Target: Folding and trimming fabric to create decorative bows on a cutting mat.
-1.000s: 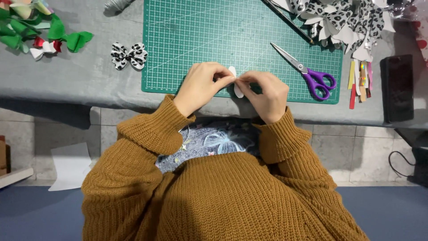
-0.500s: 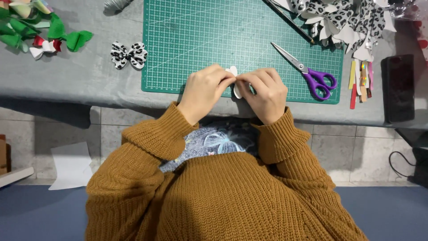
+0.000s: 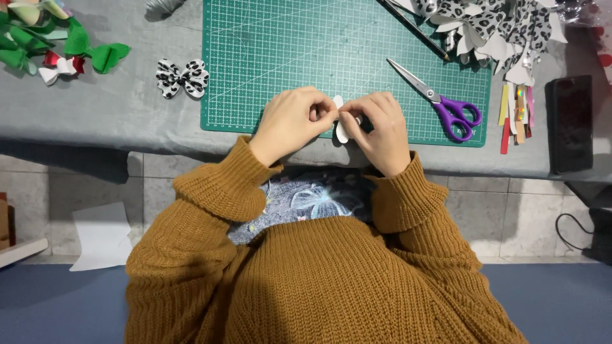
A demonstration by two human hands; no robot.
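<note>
Your left hand [image 3: 293,121] and right hand [image 3: 376,127] have barely shifted, both still pinching the small white bow piece [image 3: 340,121] over the green cutting mat [image 3: 344,57], so folding continues.

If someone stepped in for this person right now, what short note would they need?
Left hand: pinching the small white bow piece from the left.
Right hand: pinching the same piece from the right, over the near edge of the green cutting mat.
Nearby: purple-handled scissors on the mat, one leopard-print bow finished to the left of the mat, more leopard pieces top right.
Done: white piece folded between both hands.
Left: it is not yet bound; hidden fingers conceal details.
</note>
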